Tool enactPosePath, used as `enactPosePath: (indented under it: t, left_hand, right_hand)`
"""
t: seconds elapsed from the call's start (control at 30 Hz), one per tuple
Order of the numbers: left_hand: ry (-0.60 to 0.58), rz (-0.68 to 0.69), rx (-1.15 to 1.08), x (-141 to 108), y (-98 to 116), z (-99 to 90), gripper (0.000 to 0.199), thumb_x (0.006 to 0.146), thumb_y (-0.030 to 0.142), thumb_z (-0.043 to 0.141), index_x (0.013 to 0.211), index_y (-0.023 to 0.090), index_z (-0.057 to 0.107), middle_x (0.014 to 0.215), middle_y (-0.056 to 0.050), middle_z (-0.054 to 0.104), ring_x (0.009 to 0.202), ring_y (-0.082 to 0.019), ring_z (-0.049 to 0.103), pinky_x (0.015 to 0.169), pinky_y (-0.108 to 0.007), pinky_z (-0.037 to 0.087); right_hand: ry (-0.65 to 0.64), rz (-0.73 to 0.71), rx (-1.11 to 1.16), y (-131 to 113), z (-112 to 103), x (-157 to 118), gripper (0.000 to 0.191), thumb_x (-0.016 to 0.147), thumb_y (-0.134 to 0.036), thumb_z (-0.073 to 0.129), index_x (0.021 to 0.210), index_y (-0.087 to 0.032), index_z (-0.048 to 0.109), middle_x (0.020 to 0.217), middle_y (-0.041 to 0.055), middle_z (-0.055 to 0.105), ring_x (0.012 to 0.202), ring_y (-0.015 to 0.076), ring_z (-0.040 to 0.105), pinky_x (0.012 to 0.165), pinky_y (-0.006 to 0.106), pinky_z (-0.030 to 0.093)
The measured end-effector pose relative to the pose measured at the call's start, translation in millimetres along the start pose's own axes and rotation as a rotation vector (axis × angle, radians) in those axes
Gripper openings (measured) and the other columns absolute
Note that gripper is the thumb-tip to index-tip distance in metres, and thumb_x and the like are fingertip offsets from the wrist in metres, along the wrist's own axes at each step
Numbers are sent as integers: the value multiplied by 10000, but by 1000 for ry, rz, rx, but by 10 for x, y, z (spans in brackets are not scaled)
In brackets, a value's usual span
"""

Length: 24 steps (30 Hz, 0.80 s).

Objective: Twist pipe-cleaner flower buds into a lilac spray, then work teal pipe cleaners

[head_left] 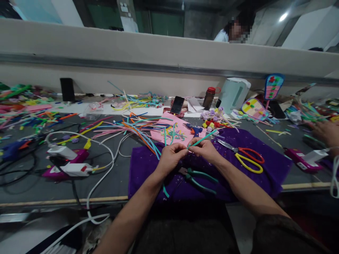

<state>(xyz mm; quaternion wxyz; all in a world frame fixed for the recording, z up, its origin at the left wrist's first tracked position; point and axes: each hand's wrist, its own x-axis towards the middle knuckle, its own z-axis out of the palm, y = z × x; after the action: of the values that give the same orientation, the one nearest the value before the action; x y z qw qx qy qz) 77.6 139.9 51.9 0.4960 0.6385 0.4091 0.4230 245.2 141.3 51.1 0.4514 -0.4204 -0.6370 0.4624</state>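
Observation:
My left hand [172, 157] and my right hand [205, 150] meet above a purple cloth [144, 169], fingertips pinched close together. Between them is a teal pipe cleaner [206, 137], its free end pointing up to the right from my right fingers. What the left fingertips grip at its near end is partly hidden. Just below the hands lie green-handled pliers [202, 181]. Scissors [242, 155] with one red and one yellow handle rest to the right. Beyond my hands, a pink sheet [165, 118] carries short cut pieces and a blue glue gun [195, 130].
Long pipe cleaners [116, 127] spread left of the pink sheet. White cables and a magenta power strip [81, 157] occupy the left side. Along the back stand a phone [177, 104], a bottle [209, 98] and a kettle [231, 93]. Another person's hand [327, 133] is at far right.

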Motion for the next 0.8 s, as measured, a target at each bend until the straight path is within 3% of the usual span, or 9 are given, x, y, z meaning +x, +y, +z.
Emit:
enactPosePath:
  t: [0.13,0.3,0.37,0.43,0.6,0.7,0.8]
  left_hand:
    - [-14,-23,-35,-17,23,-18,177,636,316,619,665,141,615,581,21,548,528,-79,460,510,-194,342]
    - [-324,-343,-373,-6,58,-36,192,624,299,638,620,125,559,507,14,522,421,-58,443,435,-185,318]
    - [-367,-383,-399,0,50,-32,204,629,314,636,633,124,560,515,5,532,421,-61,455,424,-182,313]
    - [-301,-322,-346,3,34,-23,214,628,326,642,667,128,568,545,4,547,441,-65,465,436,-183,324]
    - [-27,-14,-51,-2,-2,-10,203,628,321,643,710,139,601,622,12,566,550,-82,478,523,-191,364]
    - [-10,23,-7,-5,3,-14,191,652,322,619,698,138,611,614,15,558,558,-83,470,519,-188,356]
    - [-68,-67,-139,-3,29,-20,197,644,321,635,679,132,590,565,27,535,496,-68,458,486,-186,352]
  right_hand:
    - [-64,-24,32,-11,-23,-14,155,684,-295,604,743,-154,580,545,-52,471,414,46,370,411,191,277]
    - [-163,-3,101,-19,-44,-29,167,670,-293,626,727,-144,574,528,-43,490,413,50,379,400,185,267]
    - [-150,21,103,-18,-35,-24,156,663,-280,627,707,-141,571,511,-42,499,394,49,375,389,185,259]
    - [-90,28,82,-17,-20,-14,135,665,-263,619,683,-140,566,475,-51,480,375,47,362,382,186,247]
    - [-1,13,40,-5,3,-3,116,668,-246,616,673,-140,569,439,-66,443,367,43,350,385,185,235]
    - [-17,4,60,0,-1,-9,115,670,-247,615,699,-141,580,477,-59,466,385,44,370,392,182,252]
    - [-34,-15,80,-6,-10,-18,116,675,-247,617,719,-144,586,513,-53,477,403,43,378,399,181,261]
